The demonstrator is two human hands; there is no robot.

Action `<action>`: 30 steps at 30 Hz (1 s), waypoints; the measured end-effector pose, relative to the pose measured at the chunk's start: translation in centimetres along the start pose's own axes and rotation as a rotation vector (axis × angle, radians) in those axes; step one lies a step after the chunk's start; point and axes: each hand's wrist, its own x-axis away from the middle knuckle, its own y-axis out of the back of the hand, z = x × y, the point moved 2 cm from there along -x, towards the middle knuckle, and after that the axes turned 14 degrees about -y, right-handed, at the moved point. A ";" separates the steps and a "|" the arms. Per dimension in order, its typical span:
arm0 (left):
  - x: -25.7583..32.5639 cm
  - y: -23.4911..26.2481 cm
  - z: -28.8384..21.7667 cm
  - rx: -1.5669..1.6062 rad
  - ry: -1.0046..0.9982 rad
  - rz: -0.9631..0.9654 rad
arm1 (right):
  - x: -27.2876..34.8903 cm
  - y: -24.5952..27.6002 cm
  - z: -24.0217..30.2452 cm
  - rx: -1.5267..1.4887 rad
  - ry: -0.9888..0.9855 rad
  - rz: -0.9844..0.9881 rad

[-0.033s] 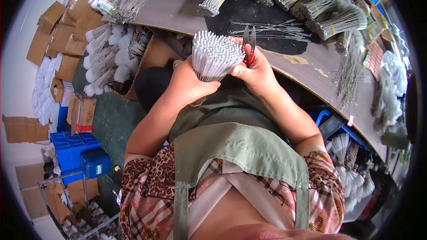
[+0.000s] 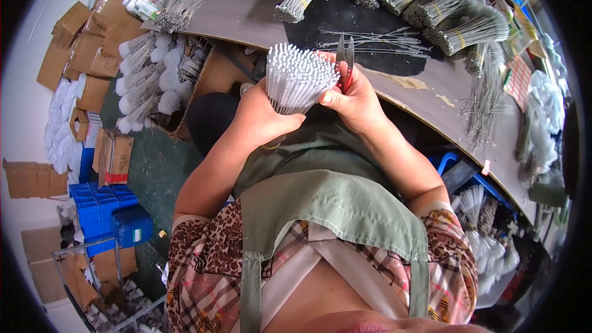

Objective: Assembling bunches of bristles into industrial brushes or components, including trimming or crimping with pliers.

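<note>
We clasp the white-tipped bundle (image 2: 297,77) in our left hand (image 2: 262,114), its long axis tips-up, its right side against our right hand (image 2: 357,102), which grips red-handled scissors (image 2: 350,55).

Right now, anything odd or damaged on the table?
Yes: tan patches by the black mat look like worn tabletop. Loose wires lie crisscrossed on the mat, while several bundles nearby are banded.

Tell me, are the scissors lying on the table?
No, the right hand holds the scissors beside the white-tipped bundle, blades apart and pointing away from the person.
</note>
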 end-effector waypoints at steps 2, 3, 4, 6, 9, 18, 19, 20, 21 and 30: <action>0.4 -0.1 0.1 0.066 -0.019 -0.006 | 0.0 -0.1 -0.2 -0.002 -0.024 0.005; 0.6 -0.1 0.2 0.068 -0.015 -0.004 | -0.1 -0.1 -0.3 -0.004 -0.047 0.011; 0.9 -0.1 0.5 0.121 0.014 0.002 | -0.1 -0.1 -0.6 -0.007 -0.051 0.007; 1.5 -0.4 1.2 0.178 0.050 0.011 | -0.1 -0.1 -1.2 0.018 -0.100 0.003; 2.3 -1.0 2.3 0.335 -0.011 0.021 | 0.2 -0.9 -1.6 -0.041 -0.121 0.004; 2.8 -1.5 6.9 0.664 0.200 -0.100 | -2.1 1.9 -3.8 0.014 -0.306 -0.104; 2.8 -1.5 7.6 0.671 0.206 -0.097 | -2.4 2.3 -3.7 -0.044 -0.310 -0.148; 2.9 -1.5 8.2 0.701 0.254 -0.090 | -2.6 2.6 -3.6 -0.014 -0.324 -0.183; 2.9 -1.6 8.7 0.731 0.302 -0.083 | -2.9 3.0 -3.6 0.016 -0.339 -0.218; 2.2 -2.1 10.1 0.822 0.340 -0.058 | -4.4 4.2 -4.7 0.186 -0.291 -0.188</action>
